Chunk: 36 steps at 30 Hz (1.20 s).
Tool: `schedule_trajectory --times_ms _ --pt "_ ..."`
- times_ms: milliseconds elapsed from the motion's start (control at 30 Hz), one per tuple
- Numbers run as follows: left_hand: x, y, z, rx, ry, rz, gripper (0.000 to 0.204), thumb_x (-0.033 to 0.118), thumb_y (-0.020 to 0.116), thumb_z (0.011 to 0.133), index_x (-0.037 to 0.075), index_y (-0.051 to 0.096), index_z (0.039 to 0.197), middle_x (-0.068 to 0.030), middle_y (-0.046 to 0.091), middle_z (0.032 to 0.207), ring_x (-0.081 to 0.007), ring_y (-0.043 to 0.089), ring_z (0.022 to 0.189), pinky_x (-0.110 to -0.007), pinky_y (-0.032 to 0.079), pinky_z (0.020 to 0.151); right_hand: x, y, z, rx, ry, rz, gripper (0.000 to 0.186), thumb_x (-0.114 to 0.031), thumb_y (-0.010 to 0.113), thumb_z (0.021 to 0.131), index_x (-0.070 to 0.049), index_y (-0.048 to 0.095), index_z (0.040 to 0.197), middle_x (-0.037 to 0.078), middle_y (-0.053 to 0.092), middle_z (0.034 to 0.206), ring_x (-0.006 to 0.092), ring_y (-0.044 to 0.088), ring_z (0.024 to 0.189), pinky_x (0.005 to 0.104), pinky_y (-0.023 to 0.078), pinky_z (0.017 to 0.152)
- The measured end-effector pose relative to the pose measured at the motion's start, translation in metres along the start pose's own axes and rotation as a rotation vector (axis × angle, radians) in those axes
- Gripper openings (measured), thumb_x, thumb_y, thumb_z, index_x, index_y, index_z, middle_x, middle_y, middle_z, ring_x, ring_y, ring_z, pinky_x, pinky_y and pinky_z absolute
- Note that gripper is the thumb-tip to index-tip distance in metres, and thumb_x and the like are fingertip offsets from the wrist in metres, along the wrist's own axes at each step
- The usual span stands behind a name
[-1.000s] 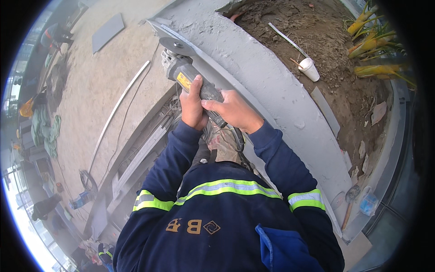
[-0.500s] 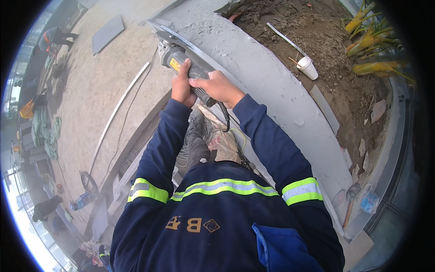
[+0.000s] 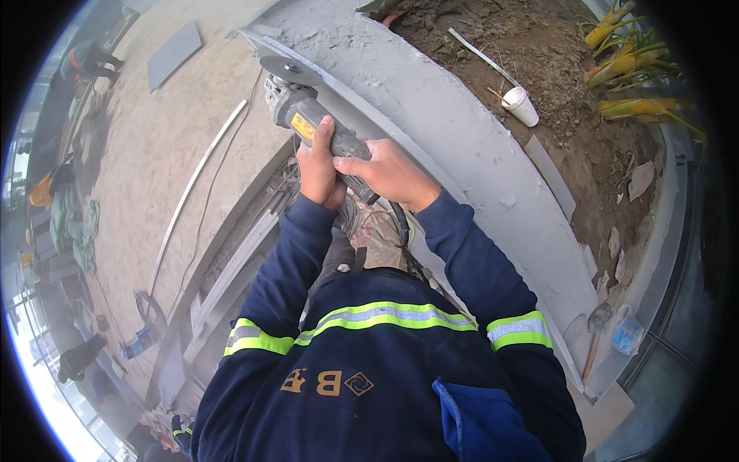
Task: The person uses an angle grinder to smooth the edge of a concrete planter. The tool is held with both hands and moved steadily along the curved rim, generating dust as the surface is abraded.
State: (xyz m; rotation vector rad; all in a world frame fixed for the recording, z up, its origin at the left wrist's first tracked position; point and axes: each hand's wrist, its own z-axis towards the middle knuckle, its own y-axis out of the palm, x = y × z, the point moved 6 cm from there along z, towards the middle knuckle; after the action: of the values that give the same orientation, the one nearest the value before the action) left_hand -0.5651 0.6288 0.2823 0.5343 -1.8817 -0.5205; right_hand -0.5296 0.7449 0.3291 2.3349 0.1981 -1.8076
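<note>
An angle grinder (image 3: 312, 122) is held in both hands, its head pointing up and to the left. My left hand (image 3: 319, 168) wraps the middle of the dusty grey body, thumb along its side. Round the rear of the body, my right hand (image 3: 389, 171) is closed, its fingers partly hidden. The dark cutting disc (image 3: 291, 70) lies close beside the edge of a grey stone slab (image 3: 362, 108); I cannot tell whether they touch. From the grinder's back end a black cord runs down toward my legs.
Beyond the grey coping (image 3: 462, 127) is a soil bed with a white cup (image 3: 520, 106) and plants. A hammer (image 3: 596, 335) lies at the right. Left are a long pale strip (image 3: 196, 181), a loose slab (image 3: 174, 55) and a cable. Another person (image 3: 88, 60) bends over at far left.
The grinder and both hands have come slightly down and to the right, toward me. The disc now shows its flat face, away from the slab's edge where it was before.
</note>
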Motion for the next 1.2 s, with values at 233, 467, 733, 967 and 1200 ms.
schedule_trajectory --times_ms 233,467,733,967,1200 --pt "0.013 -0.008 0.041 -0.033 -0.042 -0.021 0.036 0.032 0.063 0.100 0.004 0.056 0.121 -0.0087 0.068 0.099 -0.0217 0.069 0.086 -0.037 0.057 0.079 0.006 0.004 0.040 -0.046 0.141 0.103 0.050 -0.027 0.072 0.093 0.014 0.061 0.118 0.014 0.070 0.101 0.0141 0.068 0.087 0.0288 0.054 0.071" --pt "0.013 -0.005 0.031 -0.025 -0.027 -0.013 0.034 0.029 0.061 0.101 0.002 0.056 0.122 -0.0090 0.068 0.100 -0.0213 0.070 0.086 -0.037 0.058 0.078 0.005 0.003 0.030 -0.013 0.128 0.047 0.052 -0.025 0.070 0.093 0.014 0.058 0.126 0.016 0.069 0.110 0.0158 0.067 0.096 0.0298 0.054 0.081" --pt "-0.006 0.006 -0.017 -0.021 0.044 0.004 0.036 0.029 0.061 0.101 -0.001 0.056 0.120 -0.0108 0.068 0.099 -0.0205 0.070 0.084 -0.036 0.058 0.077 0.002 -0.002 -0.017 -0.041 0.069 -0.005 0.052 -0.021 0.070 0.093 0.014 0.057 0.129 0.017 0.067 0.121 0.0169 0.062 0.113 0.0319 0.048 0.098" --pt "0.011 0.001 0.016 -0.008 0.048 -0.049 0.035 0.021 0.066 0.098 -0.003 0.055 0.120 -0.0105 0.066 0.102 -0.0196 0.068 0.084 -0.036 0.058 0.076 0.000 -0.001 0.017 -0.021 0.074 0.058 0.046 -0.025 0.071 0.093 0.013 0.062 0.117 0.014 0.070 0.100 0.0139 0.068 0.083 0.0277 0.054 0.071" --pt "0.018 -0.007 0.041 -0.025 -0.029 -0.077 0.036 0.024 0.068 0.097 -0.004 0.056 0.118 -0.0122 0.067 0.100 -0.0220 0.069 0.084 -0.038 0.058 0.075 0.000 0.005 0.037 0.002 0.167 0.088 0.040 -0.026 0.070 0.093 0.010 0.064 0.107 0.013 0.070 0.085 0.0142 0.066 0.062 0.0274 0.053 0.054"
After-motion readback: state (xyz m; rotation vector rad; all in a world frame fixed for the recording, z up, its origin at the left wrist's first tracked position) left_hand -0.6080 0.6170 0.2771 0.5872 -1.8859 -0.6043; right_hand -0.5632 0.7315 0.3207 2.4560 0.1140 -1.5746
